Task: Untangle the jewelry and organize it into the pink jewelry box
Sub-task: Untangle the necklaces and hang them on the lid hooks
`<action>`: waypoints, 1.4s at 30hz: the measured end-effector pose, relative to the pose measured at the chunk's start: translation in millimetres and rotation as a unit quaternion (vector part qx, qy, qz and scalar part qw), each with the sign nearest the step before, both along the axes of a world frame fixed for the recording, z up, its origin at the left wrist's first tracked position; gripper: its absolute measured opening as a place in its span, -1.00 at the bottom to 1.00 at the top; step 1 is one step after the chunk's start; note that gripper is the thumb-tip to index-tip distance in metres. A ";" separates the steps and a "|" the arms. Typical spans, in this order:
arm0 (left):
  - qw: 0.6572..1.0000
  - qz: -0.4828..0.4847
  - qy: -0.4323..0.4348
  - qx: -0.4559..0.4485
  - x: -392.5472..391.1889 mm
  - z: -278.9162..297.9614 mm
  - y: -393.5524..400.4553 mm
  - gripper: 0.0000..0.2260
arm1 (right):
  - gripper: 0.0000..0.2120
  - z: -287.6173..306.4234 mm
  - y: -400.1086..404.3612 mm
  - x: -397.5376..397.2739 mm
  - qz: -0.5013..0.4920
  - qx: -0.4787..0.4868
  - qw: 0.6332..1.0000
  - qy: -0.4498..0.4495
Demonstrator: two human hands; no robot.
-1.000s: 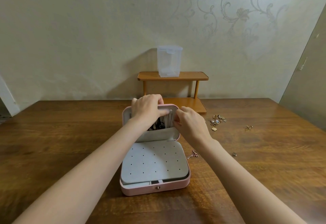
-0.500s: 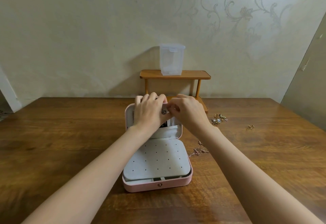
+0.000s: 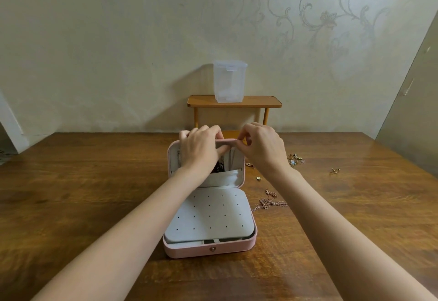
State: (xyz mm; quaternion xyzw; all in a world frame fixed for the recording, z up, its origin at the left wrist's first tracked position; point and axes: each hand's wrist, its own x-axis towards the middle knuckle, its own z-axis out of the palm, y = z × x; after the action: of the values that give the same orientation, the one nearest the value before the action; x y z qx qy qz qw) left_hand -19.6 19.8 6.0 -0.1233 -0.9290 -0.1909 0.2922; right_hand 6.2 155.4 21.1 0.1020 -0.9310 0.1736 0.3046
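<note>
Two bare forearms reach up from the lower corners of the frame and converge near its centre, each tapering to a wrist just below the middle. The left hand [image 3: 201, 150] sits slightly left of centre, back of the hand toward the camera, its fingers curled forward over a pink edge and its thumb stretched rightward along it. The right hand [image 3: 263, 146] sits just right of centre at about the same height, knuckles raised, with its fingers [image 3: 244, 137] bent down and inward and the tips drawn together in a pinch. The tip of the left thumb meets the right fingertips, so the two hands touch.
</note>
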 end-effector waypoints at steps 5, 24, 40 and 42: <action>0.999 0.000 -0.047 -0.020 -2.3 5.6 -1.2 -0.75 | -0.85 -2.8 2.9 1.1 -0.006 0.004 1.000 -0.008; 0.999 0.030 -0.024 -0.037 -0.2 0.9 0.7 -0.71 | -0.81 -22.8 9.2 7.6 0.058 0.132 0.988 -0.054; 0.999 0.027 -0.001 -0.031 -1.5 -1.4 -1.8 -0.81 | -0.94 -30.6 -13.8 -0.2 0.080 -0.195 0.977 -0.015; 0.999 0.029 0.000 -0.032 -2.1 -1.7 -2.0 -0.80 | -0.94 -33.9 -13.7 -2.0 0.073 -0.197 0.978 -0.020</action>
State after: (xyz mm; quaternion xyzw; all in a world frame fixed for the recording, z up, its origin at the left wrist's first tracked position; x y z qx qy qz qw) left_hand -21.7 17.8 4.3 -0.1056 -0.9378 -0.1523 0.2937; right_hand 4.1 141.7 -12.8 0.1037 -0.8747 0.3771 0.2862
